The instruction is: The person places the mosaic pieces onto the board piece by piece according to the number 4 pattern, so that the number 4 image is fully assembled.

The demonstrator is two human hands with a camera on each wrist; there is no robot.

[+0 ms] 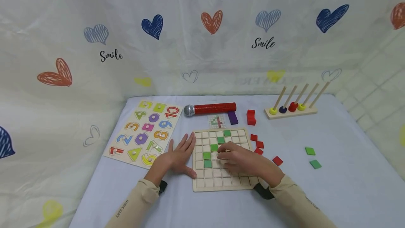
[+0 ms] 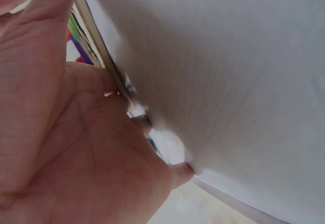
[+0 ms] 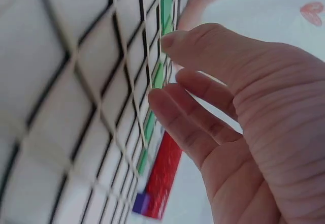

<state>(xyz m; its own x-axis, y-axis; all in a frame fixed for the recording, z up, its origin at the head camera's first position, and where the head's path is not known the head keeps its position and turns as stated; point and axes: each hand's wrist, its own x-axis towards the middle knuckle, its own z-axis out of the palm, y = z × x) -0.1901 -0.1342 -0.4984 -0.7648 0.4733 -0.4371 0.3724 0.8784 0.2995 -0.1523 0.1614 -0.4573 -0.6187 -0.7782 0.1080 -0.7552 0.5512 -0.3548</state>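
A wooden grid board (image 1: pixel 199 183) lies on the table, with several green square tiles (image 1: pixel 207 164) in its cells along a diagonal. My left hand (image 1: pixel 180 156) rests at the board's left edge, its fingers spread and thumb near the lower corner. In the left wrist view, the palm (image 2: pixel 96 148) sits close to the board's side. Over the middle of the board, my right hand (image 1: pixel 242 159) has its fingers loosely bent beside the green tiles. The right wrist view shows a gap between the thumb (image 3: pixel 203 43) and fingers, with nothing held.
Several red tiles (image 1: pixel 277 160) lie right of the board, and two green tiles (image 1: pixel 315 164) farther right. Behind the board are a pattern card (image 1: pixel 217 122), toy microphone (image 1: pixel 215 108), purple block (image 1: pixel 232 118) and red block (image 1: pixel 251 118). A number puzzle (image 1: pixel 131 136) lies left; a peg counter (image 1: pixel 291 114) stands back right.
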